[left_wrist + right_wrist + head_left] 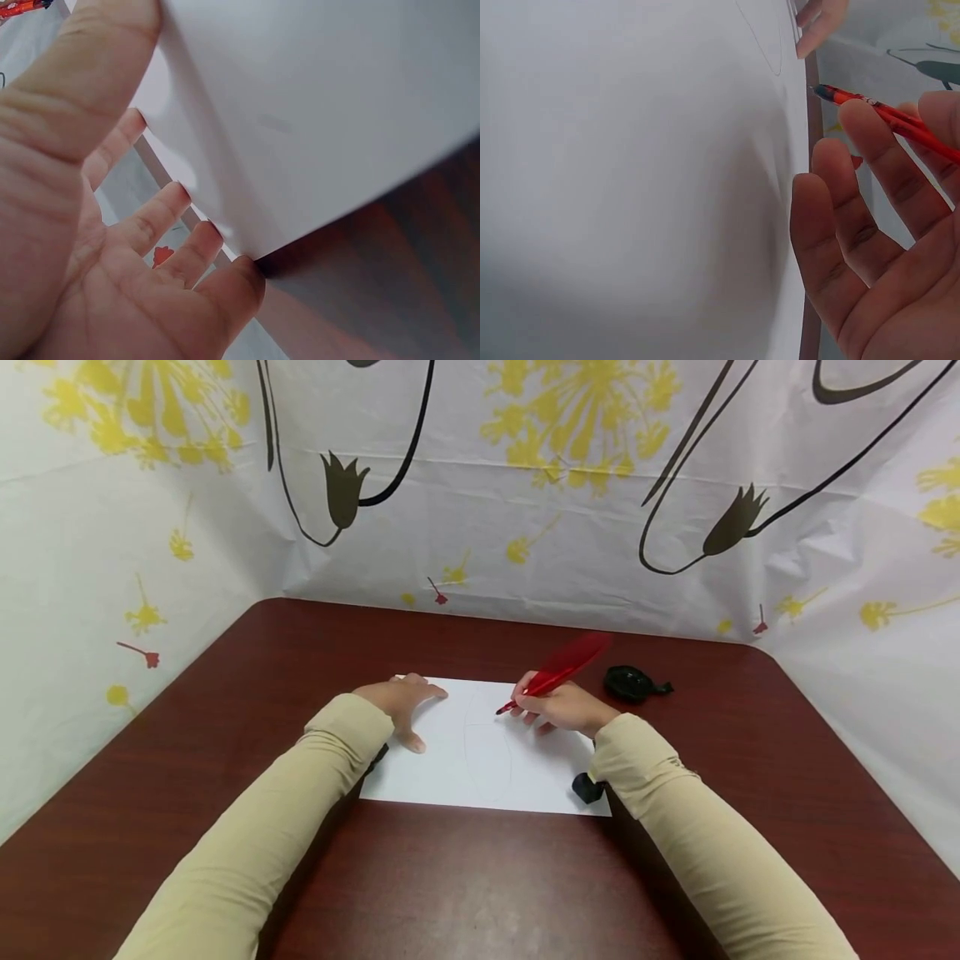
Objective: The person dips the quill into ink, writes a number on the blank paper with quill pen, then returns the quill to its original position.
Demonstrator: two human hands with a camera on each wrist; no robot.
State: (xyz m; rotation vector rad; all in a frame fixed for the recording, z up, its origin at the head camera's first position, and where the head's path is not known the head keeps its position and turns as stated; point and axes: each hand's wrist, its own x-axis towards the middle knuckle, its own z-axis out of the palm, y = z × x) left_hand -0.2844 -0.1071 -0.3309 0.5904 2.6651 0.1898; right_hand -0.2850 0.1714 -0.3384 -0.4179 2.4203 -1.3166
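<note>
A white sheet of paper [442, 768] lies on the table with faint thin curved lines [769, 60] drawn near its middle. My left hand [401, 702] rests at the sheet's left edge, thumb and fingers spread; in the left wrist view its fingertips [206, 229] touch the paper's border. Over the right part of the sheet, my right hand [566, 706] pinches a red feather pen [558, 677], its plume pointing up and right. The dark pen tip points toward the lines; whether it touches the paper I cannot tell. The other right-hand fingers are loosely bent.
The table [465, 885] is dark reddish brown. Right of the right hand lies a black object [632, 683] with a short tail, its kind unclear. A small black device [587, 787] sits at the right wrist. A white flower-patterned sheet [465, 560] hangs behind the table.
</note>
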